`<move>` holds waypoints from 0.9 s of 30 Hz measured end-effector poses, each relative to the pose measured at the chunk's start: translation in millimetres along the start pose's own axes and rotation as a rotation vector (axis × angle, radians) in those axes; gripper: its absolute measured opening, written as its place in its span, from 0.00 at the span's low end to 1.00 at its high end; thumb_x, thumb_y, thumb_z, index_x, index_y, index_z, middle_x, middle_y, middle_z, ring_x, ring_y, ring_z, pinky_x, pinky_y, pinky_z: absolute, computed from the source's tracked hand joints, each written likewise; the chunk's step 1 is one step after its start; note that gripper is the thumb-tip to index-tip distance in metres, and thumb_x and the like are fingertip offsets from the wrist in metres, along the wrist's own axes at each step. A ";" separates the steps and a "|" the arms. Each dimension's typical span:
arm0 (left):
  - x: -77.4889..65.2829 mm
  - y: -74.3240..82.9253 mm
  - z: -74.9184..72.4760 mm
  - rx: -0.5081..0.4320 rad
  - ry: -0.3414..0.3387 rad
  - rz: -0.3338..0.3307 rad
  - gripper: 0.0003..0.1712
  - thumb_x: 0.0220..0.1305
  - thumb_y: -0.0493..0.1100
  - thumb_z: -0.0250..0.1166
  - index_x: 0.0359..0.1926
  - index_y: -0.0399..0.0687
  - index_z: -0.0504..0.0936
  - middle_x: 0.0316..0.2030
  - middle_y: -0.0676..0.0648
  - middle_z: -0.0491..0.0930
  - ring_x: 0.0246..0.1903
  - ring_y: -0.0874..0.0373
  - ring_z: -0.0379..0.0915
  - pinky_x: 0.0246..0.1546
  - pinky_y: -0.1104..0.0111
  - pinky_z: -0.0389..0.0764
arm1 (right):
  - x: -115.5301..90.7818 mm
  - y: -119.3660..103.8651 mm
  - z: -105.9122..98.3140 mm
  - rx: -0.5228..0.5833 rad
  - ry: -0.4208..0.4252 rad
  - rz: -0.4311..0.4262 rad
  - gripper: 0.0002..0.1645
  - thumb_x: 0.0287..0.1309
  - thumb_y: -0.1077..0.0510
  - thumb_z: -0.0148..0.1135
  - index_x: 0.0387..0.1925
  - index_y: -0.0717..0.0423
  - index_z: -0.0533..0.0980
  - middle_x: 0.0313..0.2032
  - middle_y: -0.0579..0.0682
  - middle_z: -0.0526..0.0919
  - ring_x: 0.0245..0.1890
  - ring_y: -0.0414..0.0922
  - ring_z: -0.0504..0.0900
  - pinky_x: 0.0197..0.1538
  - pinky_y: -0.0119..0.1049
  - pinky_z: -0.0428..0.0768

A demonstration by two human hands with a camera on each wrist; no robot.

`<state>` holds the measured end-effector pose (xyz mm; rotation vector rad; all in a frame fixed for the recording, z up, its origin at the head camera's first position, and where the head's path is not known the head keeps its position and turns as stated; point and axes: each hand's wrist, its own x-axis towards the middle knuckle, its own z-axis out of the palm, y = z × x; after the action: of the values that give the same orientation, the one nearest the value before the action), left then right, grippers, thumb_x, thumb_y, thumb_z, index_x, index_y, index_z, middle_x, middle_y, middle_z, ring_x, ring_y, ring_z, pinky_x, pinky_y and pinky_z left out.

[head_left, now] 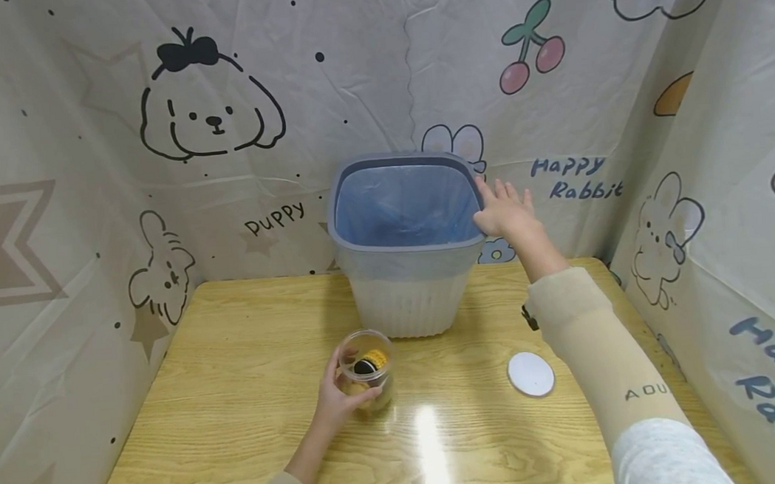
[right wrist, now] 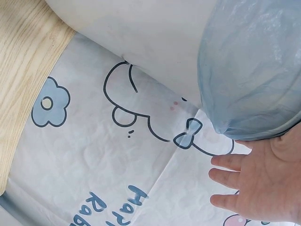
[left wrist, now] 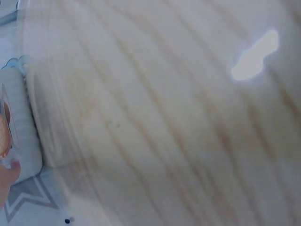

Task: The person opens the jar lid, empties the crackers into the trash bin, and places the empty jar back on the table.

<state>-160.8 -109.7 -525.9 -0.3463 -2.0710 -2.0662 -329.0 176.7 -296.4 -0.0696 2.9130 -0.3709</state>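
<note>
In the head view my left hand (head_left: 340,393) grips a clear plastic jar (head_left: 365,339) by its side, thumb and fingers curved round it. The jar has no lid on, and something yellow and black (head_left: 372,361) shows inside. My right hand (head_left: 505,209) is at the right rim of a waste bin (head_left: 407,300), fingers spread and straight. A blue bag (head_left: 405,204) lines the bin and folds over its rim. The right wrist view shows that hand (right wrist: 263,174) right beside the bag (right wrist: 254,70). Only part of the left thumb (left wrist: 9,174) enters the left wrist view.
A round white lid (head_left: 531,374) lies on the wooden table (head_left: 254,354), right of the jar. Printed cloth (head_left: 350,74) hangs behind the table and along both sides. The bin stands near the table's back edge.
</note>
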 end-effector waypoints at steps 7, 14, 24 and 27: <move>6.9 10.7 -9.5 -0.040 0.031 -0.035 0.53 0.34 0.19 0.69 0.64 0.31 0.55 0.54 0.32 0.63 0.54 0.37 0.55 0.57 0.72 0.66 | -0.5 0.1 0.3 0.003 -0.003 0.001 0.41 0.59 0.57 0.33 0.70 0.51 0.30 0.68 0.64 0.29 0.68 0.59 0.28 0.63 0.55 0.22; 18.2 7.4 -22.7 -0.017 0.072 -0.001 0.53 0.36 0.21 0.70 0.65 0.38 0.56 0.54 0.34 0.62 0.55 0.38 0.56 0.59 0.69 0.63 | -1.0 -0.2 0.3 0.000 0.000 0.000 0.41 0.59 0.56 0.33 0.70 0.51 0.31 0.69 0.65 0.30 0.68 0.60 0.29 0.64 0.55 0.22; 35.3 39.0 -33.3 0.044 0.142 0.084 0.51 0.35 0.21 0.70 0.64 0.32 0.56 0.51 0.33 0.63 0.52 0.41 0.57 0.54 0.67 0.64 | -0.3 0.1 0.0 -0.005 -0.008 0.001 0.41 0.59 0.56 0.33 0.70 0.50 0.29 0.68 0.64 0.28 0.68 0.59 0.28 0.64 0.55 0.23; 41.9 40.7 -38.0 0.052 0.169 0.077 0.51 0.36 0.22 0.71 0.64 0.36 0.57 0.52 0.31 0.62 0.52 0.41 0.56 0.53 0.64 0.62 | -0.5 -0.2 -0.8 -0.008 -0.009 0.000 0.41 0.59 0.56 0.33 0.70 0.50 0.29 0.68 0.64 0.29 0.68 0.59 0.29 0.64 0.55 0.23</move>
<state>-189.6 -146.6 -474.3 -0.2313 -1.9766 -1.9227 -328.7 176.7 -295.5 -0.0720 2.9058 -0.3576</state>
